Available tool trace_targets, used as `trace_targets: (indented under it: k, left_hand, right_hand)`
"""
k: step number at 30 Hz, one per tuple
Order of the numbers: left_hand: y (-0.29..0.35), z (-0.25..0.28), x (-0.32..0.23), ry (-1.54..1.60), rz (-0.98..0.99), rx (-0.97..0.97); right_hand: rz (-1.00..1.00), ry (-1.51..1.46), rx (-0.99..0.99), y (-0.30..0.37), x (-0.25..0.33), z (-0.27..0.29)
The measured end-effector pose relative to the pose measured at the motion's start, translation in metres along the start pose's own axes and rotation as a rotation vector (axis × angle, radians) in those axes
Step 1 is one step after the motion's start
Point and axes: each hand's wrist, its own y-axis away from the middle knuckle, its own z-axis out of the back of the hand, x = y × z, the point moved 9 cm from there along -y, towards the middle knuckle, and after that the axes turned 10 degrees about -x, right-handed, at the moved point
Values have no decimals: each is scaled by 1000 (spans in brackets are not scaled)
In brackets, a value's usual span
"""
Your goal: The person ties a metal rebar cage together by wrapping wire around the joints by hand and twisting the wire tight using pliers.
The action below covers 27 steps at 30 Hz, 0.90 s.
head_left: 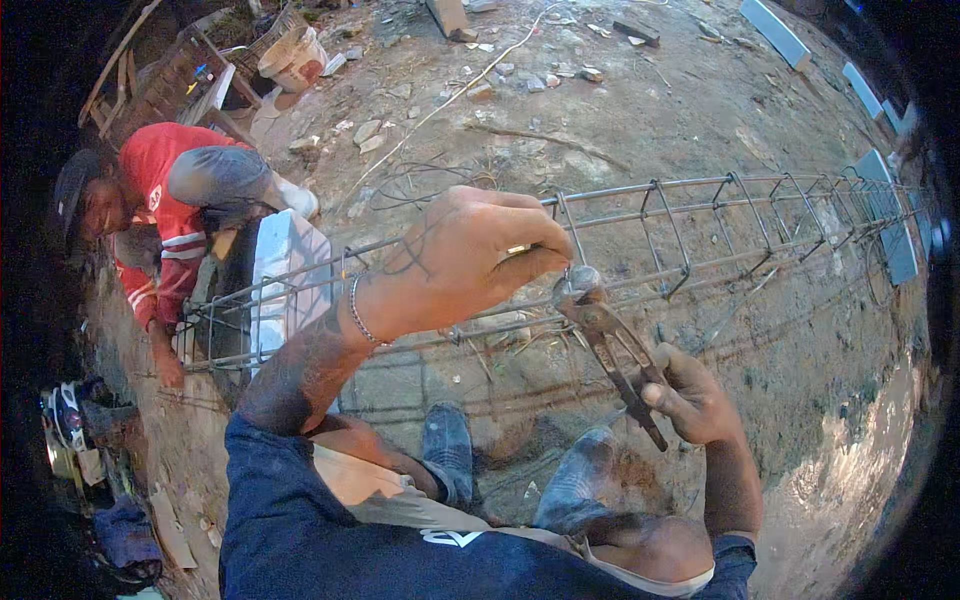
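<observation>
A long rebar cage (690, 230) of thin bars and square stirrups runs across in front of me. My right hand (692, 395) grips the handles of rusty pincers (612, 345). Their round head touches or lies very close to the cage, beside a stirrup. Over the top bars reaches my left hand (490, 250), its fingers bent together in a pinch just above the pincers' head. What those fingertips hold is hidden; a thin wire may be there. A ring and a beaded bracelet (365, 312) show on that hand and wrist.
At the left a person in a red top (185, 200) crouches with a hand at the cage's end. Pale blocks (290, 265) and a blue-grey block (888, 220) stand at the cage. Behind lie a bucket (293, 60), stones, loose wire (425, 180) and a pale cord (450, 98).
</observation>
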Motion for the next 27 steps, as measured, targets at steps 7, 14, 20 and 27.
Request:
trace_targets:
  k: [7, 14, 20, 27]
  left_hand:
    - [0, -2, 3, -10, -1, 2]
    - [2, 0, 4, 8, -12, 4]
    - [4, -1, 6, -10, -49, -3]
    - [5, -13, 8, 19, -1, 43]
  right_hand:
    - [-77, -202, 61, 1, 1, -8]
    - [-63, -198, 84, 0, 1, -15]
    - [-213, -391, 128, 5, -13, -29]
    - [-326, -298, 328, 17, -62, -63]
